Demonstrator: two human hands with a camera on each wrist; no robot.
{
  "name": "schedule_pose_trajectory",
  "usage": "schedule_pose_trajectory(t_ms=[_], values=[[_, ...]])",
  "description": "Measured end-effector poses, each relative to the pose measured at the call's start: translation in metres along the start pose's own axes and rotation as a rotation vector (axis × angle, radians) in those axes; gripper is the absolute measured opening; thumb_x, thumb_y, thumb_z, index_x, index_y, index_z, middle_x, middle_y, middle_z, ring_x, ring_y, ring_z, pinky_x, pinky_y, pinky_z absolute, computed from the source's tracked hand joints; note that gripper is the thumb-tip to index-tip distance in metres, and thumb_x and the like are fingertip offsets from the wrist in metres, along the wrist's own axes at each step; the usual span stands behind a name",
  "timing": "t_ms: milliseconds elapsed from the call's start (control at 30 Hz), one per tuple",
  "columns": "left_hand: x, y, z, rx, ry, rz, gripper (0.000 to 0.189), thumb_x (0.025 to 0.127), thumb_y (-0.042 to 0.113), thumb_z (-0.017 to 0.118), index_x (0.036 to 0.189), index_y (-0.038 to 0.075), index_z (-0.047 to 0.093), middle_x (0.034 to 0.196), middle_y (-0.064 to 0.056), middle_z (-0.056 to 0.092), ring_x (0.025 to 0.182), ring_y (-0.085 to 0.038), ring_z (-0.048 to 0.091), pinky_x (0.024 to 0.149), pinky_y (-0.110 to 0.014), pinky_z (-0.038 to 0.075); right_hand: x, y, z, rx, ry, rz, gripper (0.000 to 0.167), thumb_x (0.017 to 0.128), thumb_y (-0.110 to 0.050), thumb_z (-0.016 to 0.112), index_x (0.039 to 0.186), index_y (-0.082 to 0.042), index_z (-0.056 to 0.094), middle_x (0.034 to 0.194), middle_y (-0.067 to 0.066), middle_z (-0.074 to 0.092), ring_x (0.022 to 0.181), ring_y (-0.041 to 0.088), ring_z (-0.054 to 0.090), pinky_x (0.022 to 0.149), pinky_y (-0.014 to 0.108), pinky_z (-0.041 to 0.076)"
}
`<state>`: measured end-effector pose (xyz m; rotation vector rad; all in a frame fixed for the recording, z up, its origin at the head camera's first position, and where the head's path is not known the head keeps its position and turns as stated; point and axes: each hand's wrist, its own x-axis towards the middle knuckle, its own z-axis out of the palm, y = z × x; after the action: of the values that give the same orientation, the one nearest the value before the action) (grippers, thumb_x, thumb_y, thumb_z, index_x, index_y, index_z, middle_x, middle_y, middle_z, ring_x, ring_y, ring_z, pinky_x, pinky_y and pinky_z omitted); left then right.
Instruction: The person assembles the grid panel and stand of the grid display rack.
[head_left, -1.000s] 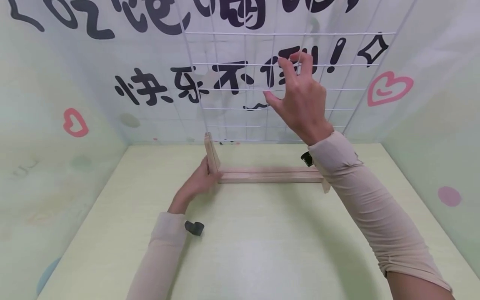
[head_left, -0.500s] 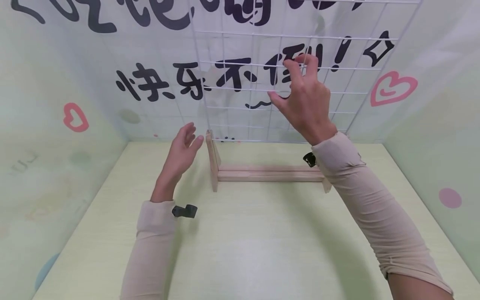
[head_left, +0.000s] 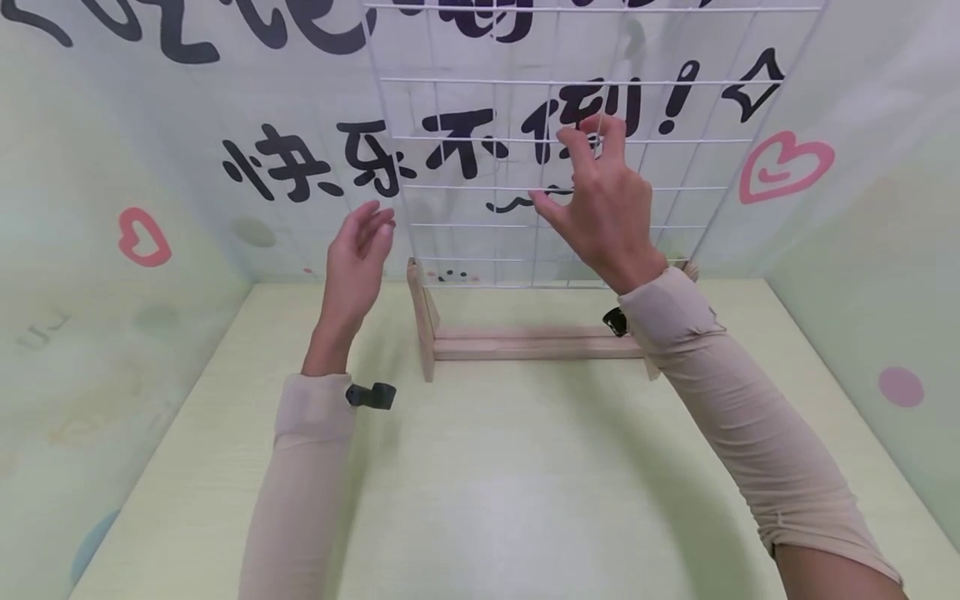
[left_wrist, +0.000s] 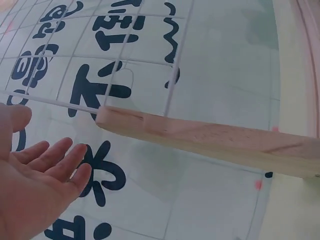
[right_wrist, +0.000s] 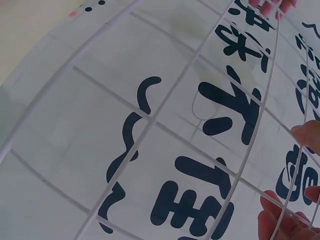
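A white wire grid panel (head_left: 465, 81) stands up in front of the back wall, its lower edge near the tops of a wooden stand (head_left: 536, 348). My right hand (head_left: 611, 204) grips the panel right of its middle; in the right wrist view, thumb and fingers (right_wrist: 282, 222) curl about its wires. My left hand (head_left: 354, 267) is raised beside the panel's left edge, fingers loosely bent and nothing in them. In the left wrist view, the stand's left upright (left_wrist: 210, 137) crosses the panel's lower corner; I cannot tell whether they touch. My right sleeve hides part of the right upright.
The stand rests on a pale yellow table (head_left: 480, 500) close to the back wall. Walls printed with hearts and large black characters (head_left: 277, 162) enclose the table at the back and sides. A small black camera mount (head_left: 371, 396) is strapped to each wrist.
My left hand has let go of the stand's left upright and risen to the panel's left edge. The right hand keeps its grip on the panel, almost in the same place.
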<state>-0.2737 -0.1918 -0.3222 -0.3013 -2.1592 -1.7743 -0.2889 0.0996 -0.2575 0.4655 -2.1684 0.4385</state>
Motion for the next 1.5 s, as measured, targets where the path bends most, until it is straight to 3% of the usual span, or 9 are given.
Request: schedule_pose_trajectory(t_ms=[267, 433, 700, 900, 1100, 1233, 1333, 1400, 1500], values=[[0.022, 0.024, 0.019, -0.083, -0.035, 0.081, 0.040, 0.107, 0.016, 0.042, 0.144, 0.002, 0.043, 0.138, -0.021, 0.055, 0.125, -0.027, 0.059, 0.106, -0.031, 0.045, -0.001, 0.001, 0.003, -0.007, -0.007, -0.005, 0.059, 0.082, -0.035, 0.079, 0.128, -0.003, 0.059, 0.129, 0.020, 0.051, 0.049, 0.026, 0.043, 0.045, 0.033, 0.037], [0.029, 0.026, 0.031, -0.116, -0.049, 0.068, 0.034, 0.107, 0.022, 0.041, 0.134, 0.005, 0.054, 0.124, -0.017, 0.066, 0.112, -0.022, 0.067, 0.096, -0.033, 0.052, -0.002, 0.001, 0.003, -0.007, -0.003, -0.013, 0.059, 0.083, -0.035, 0.079, 0.128, -0.003, 0.059, 0.130, 0.021, 0.050, 0.049, 0.025, 0.042, 0.045, 0.032, 0.036], [0.028, 0.028, 0.050, -0.198, 0.084, 0.043, 0.020, 0.104, 0.020, 0.046, 0.102, 0.008, 0.063, 0.087, -0.003, 0.072, 0.082, -0.015, 0.069, 0.084, -0.027, 0.057, -0.005, 0.004, 0.001, 0.002, -0.008, -0.007, 0.060, 0.083, -0.035, 0.079, 0.129, -0.002, 0.059, 0.132, 0.021, 0.050, 0.052, 0.028, 0.048, 0.045, 0.033, 0.038], [0.029, 0.031, 0.056, -0.235, 0.168, 0.026, 0.019, 0.103, 0.018, 0.048, 0.095, 0.009, 0.063, 0.077, 0.000, 0.069, 0.077, -0.016, 0.068, 0.079, -0.025, 0.055, -0.005, 0.010, -0.006, 0.051, -0.052, -0.062, 0.057, 0.090, -0.034, 0.072, 0.135, -0.003, 0.055, 0.146, 0.022, 0.043, 0.094, 0.034, 0.069, 0.050, 0.042, 0.050], [0.028, 0.031, 0.059, -0.239, 0.235, 0.019, 0.021, 0.103, 0.016, 0.049, 0.091, 0.008, 0.064, 0.070, 0.001, 0.066, 0.073, -0.014, 0.067, 0.075, -0.023, 0.054, -0.005, 0.020, -0.024, 0.098, 0.034, -0.116, 0.042, 0.098, -0.025, 0.060, 0.131, 0.001, 0.056, 0.147, 0.021, 0.049, 0.082, 0.031, 0.072, 0.047, 0.034, 0.039], [0.029, 0.032, 0.059, -0.252, 0.239, 0.029, 0.021, 0.102, 0.017, 0.050, 0.090, 0.008, 0.064, 0.071, 0.001, 0.066, 0.073, -0.014, 0.067, 0.076, -0.023, 0.054, -0.001, 0.033, -0.038, 0.114, 0.295, 0.027, 0.035, 0.096, -0.024, 0.058, 0.119, 0.002, 0.059, 0.126, 0.017, 0.060, 0.101, 0.022, 0.068, 0.071, 0.030, 0.051], [0.030, 0.032, 0.058, -0.258, 0.235, 0.029, 0.021, 0.102, 0.018, 0.050, 0.090, 0.008, 0.064, 0.072, 0.000, 0.067, 0.074, -0.015, 0.067, 0.076, -0.024, 0.054, 0.003, 0.050, -0.048, 0.073, 0.485, 0.221, 0.046, 0.090, -0.034, 0.063, 0.125, -0.005, 0.053, 0.129, 0.010, 0.052, 0.120, 0.011, 0.053, 0.100, 0.030, 0.042], [0.030, 0.032, 0.058, -0.257, 0.233, 0.018, 0.021, 0.102, 0.019, 0.050, 0.090, 0.008, 0.064, 0.073, 0.000, 0.067, 0.075, -0.015, 0.068, 0.077, -0.024, 0.054, 0.003, 0.062, -0.055, 0.056, 0.499, 0.347, 0.058, 0.088, -0.039, 0.064, 0.133, -0.008, 0.046, 0.139, 0.005, 0.044, 0.121, 0.004, 0.044, 0.104, 0.030, 0.034], [0.029, 0.032, 0.058, -0.256, 0.230, 0.008, 0.022, 0.102, 0.019, 0.049, 0.089, 0.008, 0.063, 0.073, 0.000, 0.067, 0.075, -0.015, 0.067, 0.077, -0.025, 0.054, -0.002, 0.078, -0.066, 0.048, 0.355, 0.524, 0.060, 0.091, -0.045, 0.058, 0.140, -0.017, 0.037, 0.142, -0.002, 0.045, 0.101, -0.006, 0.048, 0.097, 0.029, 0.035]])
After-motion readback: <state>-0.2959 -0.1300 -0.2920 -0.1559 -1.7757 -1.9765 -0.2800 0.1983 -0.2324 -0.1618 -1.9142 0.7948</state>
